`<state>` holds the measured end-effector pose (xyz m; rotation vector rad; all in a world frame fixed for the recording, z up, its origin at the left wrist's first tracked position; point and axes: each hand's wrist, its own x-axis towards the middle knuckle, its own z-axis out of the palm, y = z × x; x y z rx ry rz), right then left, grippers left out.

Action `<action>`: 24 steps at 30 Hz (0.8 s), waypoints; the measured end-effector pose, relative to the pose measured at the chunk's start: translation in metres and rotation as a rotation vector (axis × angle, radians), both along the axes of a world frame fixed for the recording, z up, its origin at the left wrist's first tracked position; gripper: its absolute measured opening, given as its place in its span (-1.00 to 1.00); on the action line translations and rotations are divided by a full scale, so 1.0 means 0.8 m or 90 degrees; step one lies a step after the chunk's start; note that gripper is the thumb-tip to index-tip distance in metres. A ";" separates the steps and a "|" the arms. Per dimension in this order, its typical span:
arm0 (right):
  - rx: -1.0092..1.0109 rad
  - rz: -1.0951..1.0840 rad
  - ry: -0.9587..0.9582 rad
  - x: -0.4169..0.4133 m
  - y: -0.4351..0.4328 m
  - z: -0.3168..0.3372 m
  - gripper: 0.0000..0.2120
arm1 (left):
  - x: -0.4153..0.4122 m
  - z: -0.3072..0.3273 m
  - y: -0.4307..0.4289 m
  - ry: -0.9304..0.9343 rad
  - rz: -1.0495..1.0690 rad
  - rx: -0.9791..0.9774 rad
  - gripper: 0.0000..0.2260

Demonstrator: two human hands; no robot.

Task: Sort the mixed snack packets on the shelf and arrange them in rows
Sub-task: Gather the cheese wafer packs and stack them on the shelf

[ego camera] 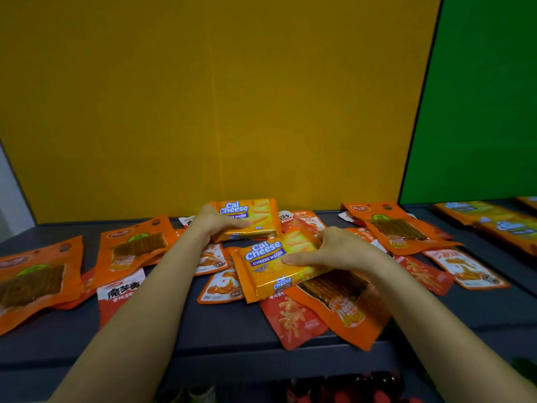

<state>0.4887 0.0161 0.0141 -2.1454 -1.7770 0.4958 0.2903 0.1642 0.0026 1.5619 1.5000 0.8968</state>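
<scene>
Both mid-frame on the shelf (pixel 218 330): left grip (pixel 216 223) clutches the rear Cal Cheese pack (pixel 247 219), right grip (pixel 340 251) pinches the front Cal Cheese pack (pixel 270 266) lying on loose red packets (pixel 290 318), which could slide off the edge if dragged.

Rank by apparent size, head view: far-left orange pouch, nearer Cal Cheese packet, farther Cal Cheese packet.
1. far-left orange pouch
2. nearer Cal Cheese packet
3. farther Cal Cheese packet; probably same size, just farther.
</scene>
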 end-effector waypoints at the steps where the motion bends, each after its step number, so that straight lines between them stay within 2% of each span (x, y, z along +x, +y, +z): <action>1: -0.006 -0.002 0.017 -0.002 -0.002 0.002 -0.43 | -0.001 0.001 -0.002 -0.034 0.009 0.004 -0.64; 6: 0.002 -0.011 0.188 -0.005 -0.011 0.005 -0.63 | -0.006 0.008 -0.012 -0.151 0.028 0.018 -0.46; 7: 0.013 -0.010 0.244 -0.008 -0.013 0.006 -0.66 | -0.007 0.009 -0.013 -0.181 0.022 0.009 -0.48; 9: 0.036 -0.019 0.326 -0.011 -0.014 0.005 -0.54 | -0.011 0.012 -0.014 -0.237 -0.011 -0.024 -0.63; 11: 0.078 -0.016 0.395 -0.018 -0.020 0.005 -0.67 | -0.014 0.015 -0.016 -0.258 -0.034 -0.046 -0.78; 13: 0.132 -0.026 0.443 -0.022 -0.027 0.004 -0.79 | -0.016 0.020 -0.022 -0.287 -0.037 -0.054 -0.81; 15: 0.193 -0.053 0.482 -0.019 -0.038 0.006 -0.85 | -0.016 0.029 -0.032 -0.342 -0.023 -0.038 -0.87; 20: 0.338 -0.154 0.538 0.024 -0.091 0.020 -0.90 | 0.006 0.056 -0.072 -0.461 -0.064 0.034 -0.84; 24: 0.441 -0.248 0.536 0.082 -0.154 0.030 -0.83 | 0.055 0.075 -0.116 -0.527 -0.143 0.008 -0.88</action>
